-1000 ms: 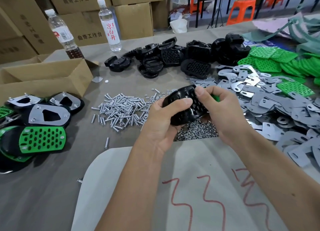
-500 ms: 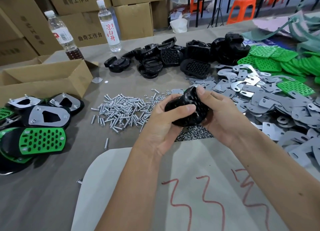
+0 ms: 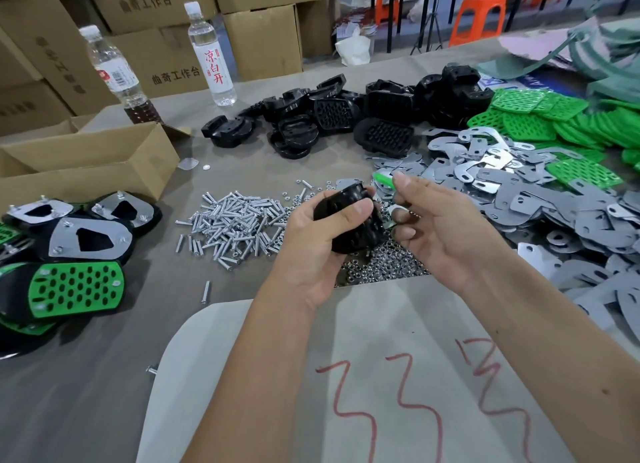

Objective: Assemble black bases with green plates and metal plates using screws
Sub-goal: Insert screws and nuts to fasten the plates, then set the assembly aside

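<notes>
My left hand (image 3: pixel 308 244) grips a black base (image 3: pixel 351 225) above the table, thumb across its bumpy face. A sliver of green plate (image 3: pixel 382 180) sticks out past the base's top right edge. My right hand (image 3: pixel 440 227) is just right of the base, fingers loosely curled, a gap between its thumb and the base. Its index fingertip is at the green edge; I cannot tell if it holds it. Below lie loose screws (image 3: pixel 235 223) and a heap of nuts (image 3: pixel 381 268). Metal plates (image 3: pixel 554 206) spread to the right, green plates (image 3: pixel 554 116) behind them, spare black bases (image 3: pixel 346 116) at the back.
Finished assemblies (image 3: pixel 76 286) are stacked at the left edge beside an open cardboard box (image 3: pixel 86 161). Two bottles (image 3: pixel 211 53) stand at the back left before stacked cartons. A white sheet with red scribbles (image 3: pixel 346 376) lies under my forearms.
My right hand has come off the black base and moved slightly right, opening a gap. My left hand has turned the base more upright and keeps its grip.
</notes>
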Available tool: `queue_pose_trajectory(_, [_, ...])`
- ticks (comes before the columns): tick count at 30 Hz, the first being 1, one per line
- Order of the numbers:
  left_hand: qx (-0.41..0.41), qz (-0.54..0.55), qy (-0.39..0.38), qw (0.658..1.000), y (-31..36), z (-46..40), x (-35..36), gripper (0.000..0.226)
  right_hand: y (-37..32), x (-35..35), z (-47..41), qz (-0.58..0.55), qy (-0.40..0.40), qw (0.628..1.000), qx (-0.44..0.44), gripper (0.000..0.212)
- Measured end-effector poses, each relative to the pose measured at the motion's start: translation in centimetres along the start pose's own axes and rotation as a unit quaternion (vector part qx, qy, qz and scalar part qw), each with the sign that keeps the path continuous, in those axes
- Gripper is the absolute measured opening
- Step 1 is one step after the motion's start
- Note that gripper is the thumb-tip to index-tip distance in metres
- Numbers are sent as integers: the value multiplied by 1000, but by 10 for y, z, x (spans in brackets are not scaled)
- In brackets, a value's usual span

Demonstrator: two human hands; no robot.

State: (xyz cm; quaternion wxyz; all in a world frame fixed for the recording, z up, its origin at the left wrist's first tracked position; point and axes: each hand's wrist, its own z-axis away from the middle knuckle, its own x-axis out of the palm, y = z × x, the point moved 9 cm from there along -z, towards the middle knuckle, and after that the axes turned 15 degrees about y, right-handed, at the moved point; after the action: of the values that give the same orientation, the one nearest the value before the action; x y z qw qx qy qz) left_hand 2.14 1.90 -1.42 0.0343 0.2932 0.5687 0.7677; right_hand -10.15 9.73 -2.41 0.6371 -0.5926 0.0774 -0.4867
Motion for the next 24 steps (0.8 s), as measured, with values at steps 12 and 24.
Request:
queue_pose_trajectory(12, [210, -185, 117, 953, 16, 5, -5, 39, 11, 16, 5, 19, -34, 999, -7, 70])
queue_pose_trajectory(24, [93, -91, 96, 987, 0, -1, -10, 44, 10, 14, 5, 9, -24, 1000, -5, 45])
